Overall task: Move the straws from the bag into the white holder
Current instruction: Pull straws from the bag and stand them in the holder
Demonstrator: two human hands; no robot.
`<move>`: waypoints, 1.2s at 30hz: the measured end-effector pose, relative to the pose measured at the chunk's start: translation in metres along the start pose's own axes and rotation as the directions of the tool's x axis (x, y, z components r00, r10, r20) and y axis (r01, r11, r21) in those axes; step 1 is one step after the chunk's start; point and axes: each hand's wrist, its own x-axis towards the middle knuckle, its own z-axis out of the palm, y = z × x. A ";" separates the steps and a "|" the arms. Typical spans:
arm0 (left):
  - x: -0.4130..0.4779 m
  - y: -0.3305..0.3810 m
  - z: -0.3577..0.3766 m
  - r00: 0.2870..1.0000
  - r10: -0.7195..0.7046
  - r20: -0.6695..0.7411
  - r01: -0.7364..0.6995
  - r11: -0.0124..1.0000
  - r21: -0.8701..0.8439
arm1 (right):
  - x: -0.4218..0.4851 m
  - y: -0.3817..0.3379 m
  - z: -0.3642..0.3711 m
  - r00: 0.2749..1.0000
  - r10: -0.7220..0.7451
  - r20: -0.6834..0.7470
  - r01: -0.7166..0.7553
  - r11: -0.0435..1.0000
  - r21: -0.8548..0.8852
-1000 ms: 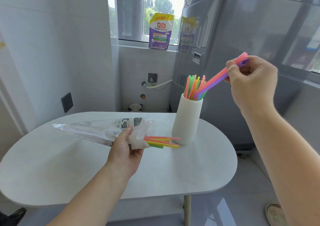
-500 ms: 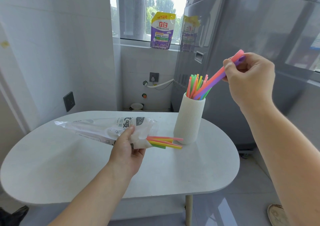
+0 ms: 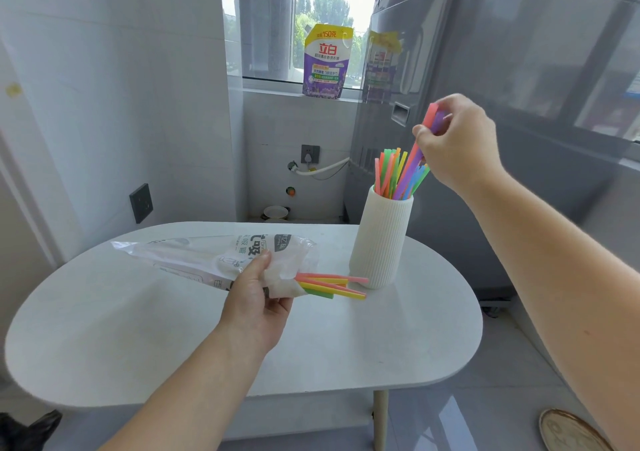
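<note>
Upper right, right hand (image 3: 457,146): fingers pinch the top ends of two straws (image 3: 411,168), one pink, one purple.
Held pair, axis: steep, leaning down-left; lower ends already inside the mouth of the holder (image 3: 381,239), among the others.
Right of centre, holder: upright on the bench (image 3: 138,329), below-left of the right hand.
Lower centre, left hand (image 3: 258,298): grips the bag (image 3: 207,260) near its mouth.
Mid-frame, bag straws (image 3: 332,286): nearly level, tips pointing right, just beside the holder's base.
Next move, likely: let the pair drop; right hand is nearer the holder, left nearer the bag.
</note>
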 end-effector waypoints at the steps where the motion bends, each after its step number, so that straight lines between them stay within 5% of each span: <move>1: 0.000 0.000 0.000 1.000 -0.002 0.002 0.002 1.000 0.003 | 0.000 0.001 0.004 1.000 -0.024 0.001 0.024 1.000 -0.008; 10: 0.001 0.001 -0.001 1.000 -0.001 0.023 0.000 1.000 0.030 | -0.020 0.026 0.038 0.967 -0.194 0.164 0.243 0.894 -0.376; 15: 0.001 0.001 0.000 1.000 0.002 0.015 -0.002 1.000 0.028 | -0.035 0.034 0.042 0.953 -0.163 0.255 0.273 0.830 -0.486; 20: 0.001 0.001 0.000 1.000 -0.003 0.028 0.002 1.000 0.027 | -0.065 0.007 0.029 0.980 -0.198 0.012 0.194 0.948 -0.252; 23: 0.002 0.002 0.000 1.000 0.024 0.020 -0.024 1.000 0.018 | -0.097 -0.006 0.027 0.967 0.072 0.245 -0.072 0.997 -0.006; 25: 0.002 0.002 0.000 0.998 0.050 0.025 -0.051 0.999 0.016 | -0.121 -0.012 0.030 0.815 0.257 0.520 -0.336 0.940 0.063; 28: 0.004 0.002 0.001 0.995 0.096 0.032 -0.097 0.995 0.008 | -0.151 -0.011 0.038 0.602 0.271 0.751 -0.511 0.853 0.102; 36: 0.004 0.001 0.002 0.991 0.127 0.052 -0.129 0.991 0.037 | -0.166 -0.007 0.044 0.763 0.177 0.622 -0.448 0.838 0.312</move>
